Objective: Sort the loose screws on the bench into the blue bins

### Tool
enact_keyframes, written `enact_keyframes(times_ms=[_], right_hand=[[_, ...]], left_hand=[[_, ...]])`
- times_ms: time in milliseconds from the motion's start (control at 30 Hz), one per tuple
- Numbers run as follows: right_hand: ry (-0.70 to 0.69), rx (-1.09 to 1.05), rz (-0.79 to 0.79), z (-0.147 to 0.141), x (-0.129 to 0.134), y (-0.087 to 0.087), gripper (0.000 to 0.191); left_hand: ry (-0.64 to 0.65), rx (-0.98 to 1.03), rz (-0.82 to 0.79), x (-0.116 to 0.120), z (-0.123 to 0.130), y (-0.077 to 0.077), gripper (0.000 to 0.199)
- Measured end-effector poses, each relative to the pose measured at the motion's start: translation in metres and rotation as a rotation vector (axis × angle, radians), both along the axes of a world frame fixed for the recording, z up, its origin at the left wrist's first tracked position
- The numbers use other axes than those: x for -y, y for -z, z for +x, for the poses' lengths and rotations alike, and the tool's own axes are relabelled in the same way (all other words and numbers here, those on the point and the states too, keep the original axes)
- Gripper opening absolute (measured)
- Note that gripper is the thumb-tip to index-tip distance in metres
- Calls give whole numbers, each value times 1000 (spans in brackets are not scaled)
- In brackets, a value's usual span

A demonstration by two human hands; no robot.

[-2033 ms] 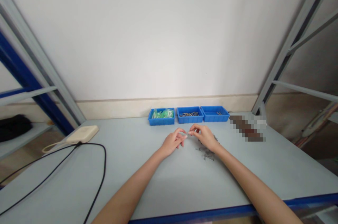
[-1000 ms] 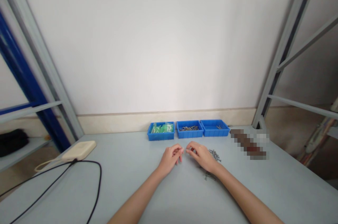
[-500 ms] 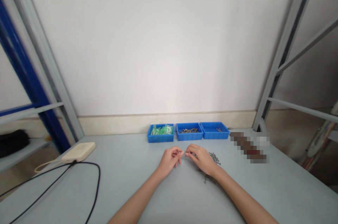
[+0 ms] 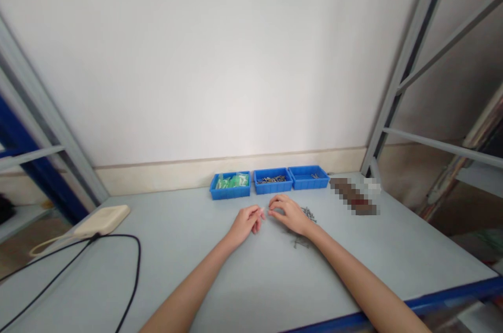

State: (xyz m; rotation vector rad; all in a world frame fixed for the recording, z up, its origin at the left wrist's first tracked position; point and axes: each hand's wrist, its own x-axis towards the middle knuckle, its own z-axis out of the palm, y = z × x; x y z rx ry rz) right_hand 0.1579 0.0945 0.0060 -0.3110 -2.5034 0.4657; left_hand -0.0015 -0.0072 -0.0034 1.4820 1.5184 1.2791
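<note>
My two hands face each other above the table (image 4: 243,291), fingertips close together with a narrow gap between them. My left hand (image 4: 242,225) has its fingers curled in and the thumb brought to the forefinger; something small and pale may be at the tips, but I cannot tell it from skin, so I cannot say whether I grip anything. My right hand (image 4: 291,215) is bent over, thumb and forefinger drawn near each other, and I cannot tell whether they are closed on something. What counts most is where the loose screws lie: one pile (image 4: 308,213) sits just right of my right hand, on the far side of the wrist, and a smaller scatter (image 4: 302,242) lies on the near side of it. My right hand is clearly the nearer one to both. The screws are thin and lie at mixed angles, sharing no single long axis. Beyond my hands stand the left box (image 4: 231,194) of green packets, the middle box (image 4: 274,188) of screws and the right box (image 4: 311,183) with a few.
</note>
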Motion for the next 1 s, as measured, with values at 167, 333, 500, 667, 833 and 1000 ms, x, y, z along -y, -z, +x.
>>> enact_keyframes(times_ms=[167,333,500,667,833,1000], right_hand=[[475,51,114,12,-50,-18,27],[840,279,280,37,-99,-51,30],[501,287,119,48,-83,-50,25],[184,531,-30,43,-34,-28,27],[309,540,-27,35,-19,-15,17],[345,440,-88,28,-26,-13,14]], left_hand=[[3,11,8,-2,-5,0,36],[-31,10,23,-4,-14,3,36],[-4,-5,12,-4,-12,5,33],[22,-35,6,-4,-9,6,31],[19,-29,-3,-3,-9,6,31],[22,-46,3,0,-7,2,31]])
